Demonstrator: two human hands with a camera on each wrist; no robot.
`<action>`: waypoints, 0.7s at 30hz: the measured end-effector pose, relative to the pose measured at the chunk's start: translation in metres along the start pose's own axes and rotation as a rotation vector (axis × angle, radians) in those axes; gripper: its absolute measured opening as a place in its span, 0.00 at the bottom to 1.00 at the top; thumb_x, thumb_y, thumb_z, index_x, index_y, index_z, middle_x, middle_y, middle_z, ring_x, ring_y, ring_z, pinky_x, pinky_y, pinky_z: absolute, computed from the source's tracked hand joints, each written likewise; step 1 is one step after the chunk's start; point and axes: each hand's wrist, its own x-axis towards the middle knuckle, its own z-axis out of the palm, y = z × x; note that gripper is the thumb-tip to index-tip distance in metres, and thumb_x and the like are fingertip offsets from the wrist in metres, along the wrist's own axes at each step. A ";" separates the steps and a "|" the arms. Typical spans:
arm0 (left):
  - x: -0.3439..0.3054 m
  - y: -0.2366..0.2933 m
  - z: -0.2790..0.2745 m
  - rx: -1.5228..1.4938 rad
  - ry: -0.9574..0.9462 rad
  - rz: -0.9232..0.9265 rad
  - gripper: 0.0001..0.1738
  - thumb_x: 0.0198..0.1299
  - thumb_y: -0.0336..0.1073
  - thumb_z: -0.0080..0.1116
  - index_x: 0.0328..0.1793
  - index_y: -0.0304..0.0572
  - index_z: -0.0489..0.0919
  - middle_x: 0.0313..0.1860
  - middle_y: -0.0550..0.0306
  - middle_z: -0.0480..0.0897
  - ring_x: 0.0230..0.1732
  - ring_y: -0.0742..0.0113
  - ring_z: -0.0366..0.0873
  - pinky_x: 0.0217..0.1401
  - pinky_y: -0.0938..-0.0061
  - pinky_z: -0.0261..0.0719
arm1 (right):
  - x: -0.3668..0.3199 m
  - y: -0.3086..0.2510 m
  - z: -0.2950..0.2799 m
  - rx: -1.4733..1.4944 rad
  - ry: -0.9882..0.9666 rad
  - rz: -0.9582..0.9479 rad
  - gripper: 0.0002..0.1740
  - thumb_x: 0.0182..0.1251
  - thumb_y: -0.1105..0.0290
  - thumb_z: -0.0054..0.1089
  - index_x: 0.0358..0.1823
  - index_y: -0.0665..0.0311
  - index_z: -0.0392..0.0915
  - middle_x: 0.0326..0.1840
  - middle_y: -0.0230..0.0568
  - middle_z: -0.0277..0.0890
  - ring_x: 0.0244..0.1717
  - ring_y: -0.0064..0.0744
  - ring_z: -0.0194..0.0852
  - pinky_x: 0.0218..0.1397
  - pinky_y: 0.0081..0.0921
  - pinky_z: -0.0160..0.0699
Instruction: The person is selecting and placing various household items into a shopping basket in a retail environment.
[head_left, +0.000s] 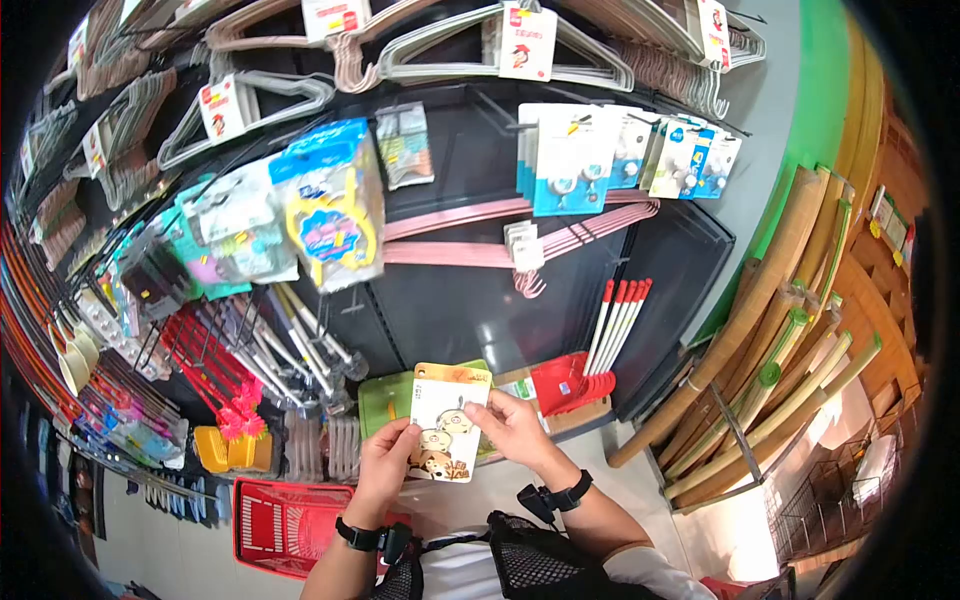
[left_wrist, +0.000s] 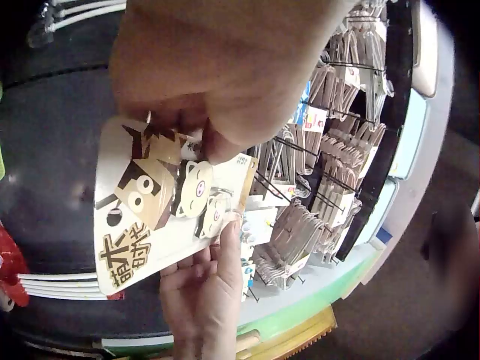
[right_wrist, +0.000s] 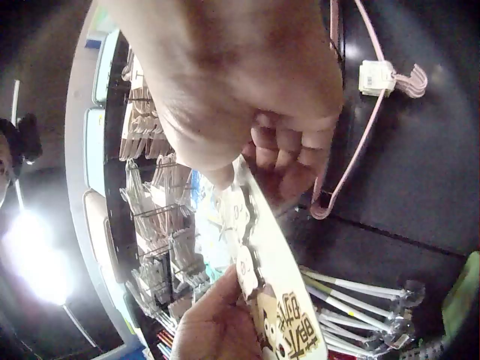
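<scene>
In the head view a retail card (head_left: 462, 408) with cartoon pig-face pieces on its front is held upright at chest height. My left hand (head_left: 385, 462) pinches its lower left edge between thumb and fingers. On the upper right edge, my right hand (head_left: 517, 432) grips it with the thumb on the front. The left wrist view shows the card (left_wrist: 161, 262) close up, with two pale pig faces (left_wrist: 196, 187) and dark printed characters. From the right wrist the card (right_wrist: 289, 259) appears nearly edge-on, the right fingers curled behind it.
A dark shelf wall ahead carries clothes hangers (head_left: 430, 70), pink hangers (head_left: 450, 255) and blue-white packs (head_left: 570, 165). Red dustpans (head_left: 560, 385) with white handles stand low. A red basket (head_left: 290, 520) sits on the floor at left; bamboo poles (head_left: 740, 330) lean at right.
</scene>
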 end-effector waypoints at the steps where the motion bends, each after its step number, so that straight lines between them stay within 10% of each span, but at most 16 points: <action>1: 0.010 0.004 0.012 0.001 -0.001 0.008 0.13 0.73 0.33 0.57 0.56 0.32 0.81 0.46 0.60 0.85 0.45 0.77 0.80 0.50 0.80 0.77 | 0.009 -0.005 -0.011 0.000 -0.001 -0.009 0.15 0.75 0.61 0.61 0.44 0.70 0.80 0.28 0.28 0.77 0.29 0.13 0.68 0.32 0.20 0.70; 21: 0.197 0.164 0.162 0.218 -0.218 0.493 0.16 0.73 0.39 0.57 0.57 0.34 0.82 0.35 0.66 0.83 0.30 0.81 0.74 0.36 0.84 0.73 | 0.210 -0.157 -0.157 -0.212 0.190 -0.445 0.18 0.74 0.60 0.59 0.34 0.72 0.78 0.22 0.39 0.77 0.24 0.19 0.69 0.29 0.26 0.70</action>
